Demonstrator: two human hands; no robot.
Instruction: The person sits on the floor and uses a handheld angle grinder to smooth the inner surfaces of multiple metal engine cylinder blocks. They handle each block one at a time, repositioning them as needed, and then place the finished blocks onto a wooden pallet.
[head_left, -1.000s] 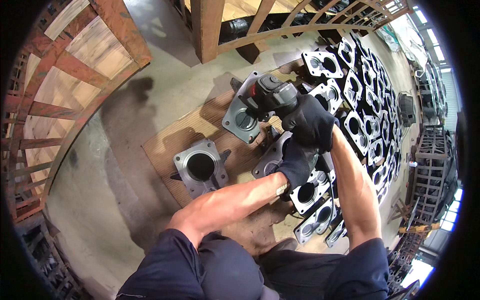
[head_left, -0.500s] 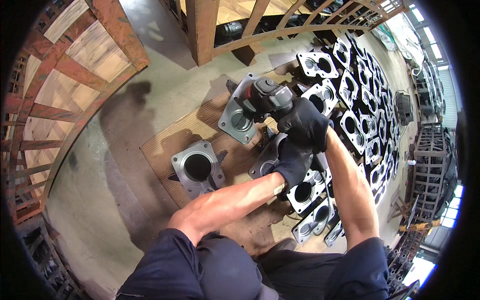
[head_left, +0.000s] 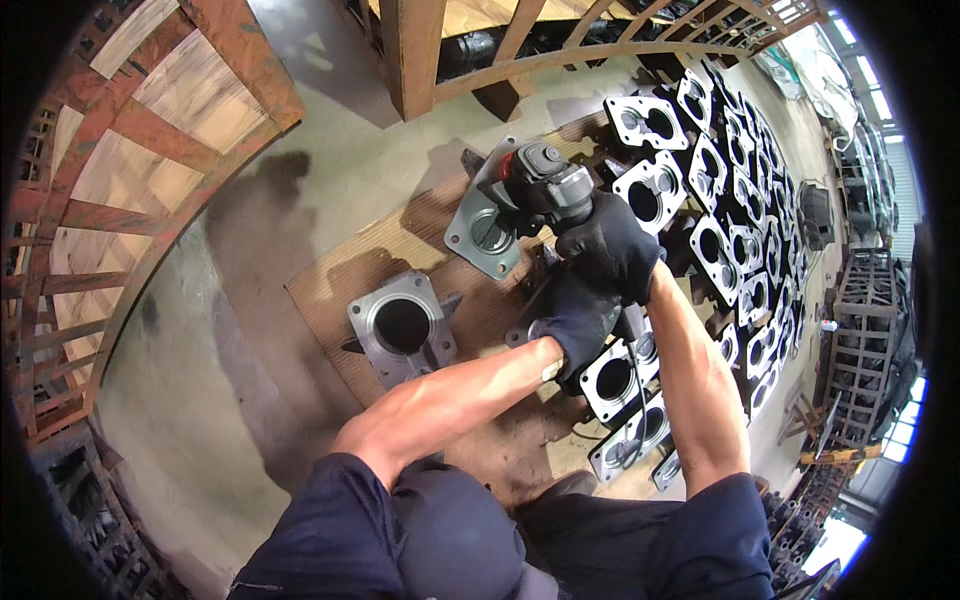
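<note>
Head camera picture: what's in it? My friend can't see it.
Gloved left hand and right hand grip a dark power tool over a grey metal part. Another part sits lower left, more parts spread rightward, and a reddish frame stands far left.

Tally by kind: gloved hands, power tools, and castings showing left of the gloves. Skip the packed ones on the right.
Gloved hands: 2 (left hand, right hand)
Power tools: 1 (power tool)
Castings: 3 (casting under the tool, lone casting, partly hidden casting)
Total: 6
</note>
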